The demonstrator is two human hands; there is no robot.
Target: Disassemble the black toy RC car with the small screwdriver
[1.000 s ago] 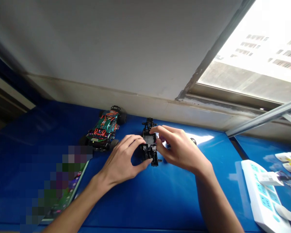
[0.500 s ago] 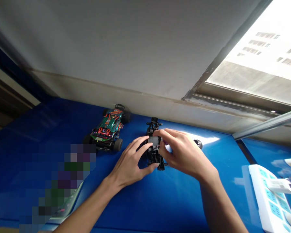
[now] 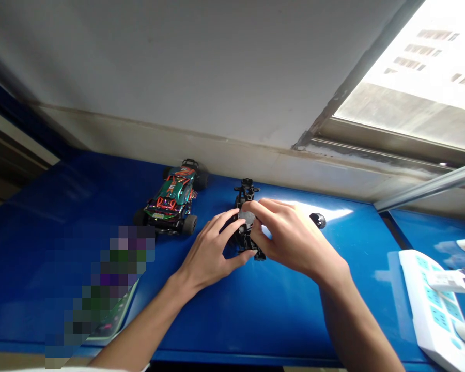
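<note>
A black toy car chassis (image 3: 246,191) without wheels lies lengthwise on the blue tabletop, partly hidden by both hands. My left hand (image 3: 211,254) grips it from the left, fingertips along its side and thumb at its near end. Over the chassis's grey middle part, my right hand (image 3: 289,235) is closed in a pinch at the right edge. What sits between those fingers is hidden. To the left stands a toy car (image 3: 170,195) with a green and orange body and black wheels. A small round black part, apparently a wheel (image 3: 318,220), lies just beyond my right hand.
A white power strip (image 3: 420,305) with plugs in it lies at the right of the blue table (image 3: 225,325). At the lower left, a pixelated patch covers part of a light-edged tray or case (image 3: 120,315). A pale wall (image 3: 170,98) and a window border the table's back.
The view has shifted slightly, so the chassis and toy car appear a little higher. Both hands stay at the chassis, and more of the small round black part shows.
</note>
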